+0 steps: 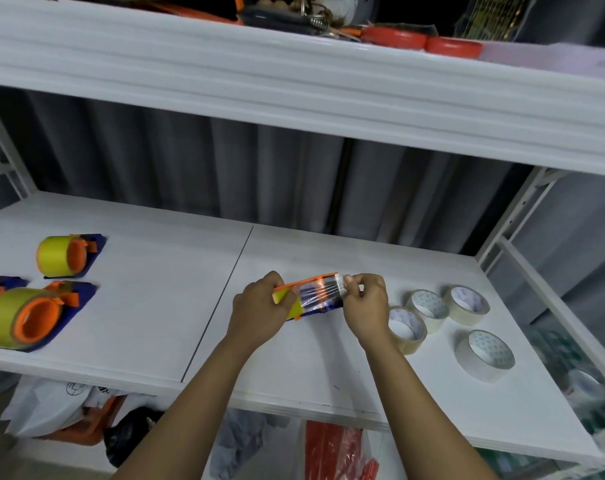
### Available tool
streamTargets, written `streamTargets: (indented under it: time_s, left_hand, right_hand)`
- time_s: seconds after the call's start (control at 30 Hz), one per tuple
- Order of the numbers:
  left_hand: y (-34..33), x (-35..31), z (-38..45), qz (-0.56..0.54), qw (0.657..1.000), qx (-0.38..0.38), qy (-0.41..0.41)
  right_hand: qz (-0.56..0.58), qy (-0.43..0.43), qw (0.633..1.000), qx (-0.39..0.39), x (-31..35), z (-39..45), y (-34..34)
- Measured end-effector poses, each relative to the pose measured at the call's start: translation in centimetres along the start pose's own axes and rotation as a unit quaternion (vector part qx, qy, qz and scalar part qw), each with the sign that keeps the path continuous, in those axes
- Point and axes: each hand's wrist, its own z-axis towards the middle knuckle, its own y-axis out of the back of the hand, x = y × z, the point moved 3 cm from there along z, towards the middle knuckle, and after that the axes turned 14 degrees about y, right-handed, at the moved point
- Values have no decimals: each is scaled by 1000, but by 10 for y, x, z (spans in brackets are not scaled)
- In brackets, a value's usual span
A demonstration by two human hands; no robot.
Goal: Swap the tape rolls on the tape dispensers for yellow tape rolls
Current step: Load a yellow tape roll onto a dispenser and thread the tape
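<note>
- Centrally, dispenser (311, 297): orange and blue, yellow roll (290, 303) mounted, held just above the white shelf (155, 289).
- Left hand (259, 308): grip curled round the dispenser's roll end.
- Right hand (365, 303): fingertips pinching the dispenser's other end, where clear tape lies across it.
- Left of the dispenser, well apart: two more dispensers (71, 254) (31, 315) with yellow rolls, lying on the shelf.
- Right of the dispenser: four clear rolls (406, 329) (427, 310) (467, 304) (486, 355), flat on the shelf.
</note>
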Motion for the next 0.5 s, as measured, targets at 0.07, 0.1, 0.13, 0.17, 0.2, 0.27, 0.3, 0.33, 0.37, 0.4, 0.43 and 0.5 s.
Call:
streamTargets:
  time_s: [0.07, 0.1, 0.13, 0.17, 0.2, 0.27, 0.3, 0.33, 0.37, 0.4, 0.43, 0.5]
  left_hand:
    - [1, 1, 0, 10, 1000, 17, -11]
    - [1, 1, -1, 16, 999, 24, -14]
    - [2, 2, -1, 24, 999, 28, -14]
    - [3, 4, 0, 36, 999, 30, -12]
    - [3, 5, 1, 50, 998, 33, -11]
    - [5, 6, 2, 89, 995, 38, -13]
    - [6, 5, 2, 107, 993, 40, -15]
    - [6, 5, 3, 119, 992, 44, -15]
    - [6, 4, 3, 122, 991, 50, -10]
    - [5, 3, 2, 119, 991, 55, -2]
    - [3, 2, 1, 114, 992, 57, 7]
    - [0, -1, 0, 97, 994, 45, 26]
  right_hand:
    - [25, -30, 999, -11, -1, -3, 0]
    - [30, -34, 999, -11, 0, -5, 1]
    - [33, -31, 999, -7, 1, -6, 1]
    - [36, -23, 999, -2, 3, -7, 1]
    - [37, -12, 999, 3, 4, -8, 1]
    - [29, 16, 999, 9, 8, -10, 1]
    - [26, 28, 999, 10, 11, -12, 1]
    - [24, 37, 999, 9, 13, -13, 1]
    - [22, 44, 999, 8, 15, -14, 2]
    - [16, 52, 998, 5, 17, -16, 2]
    - [9, 61, 998, 2, 19, -17, 2]
    - [-3, 77, 997, -5, 22, -18, 2]
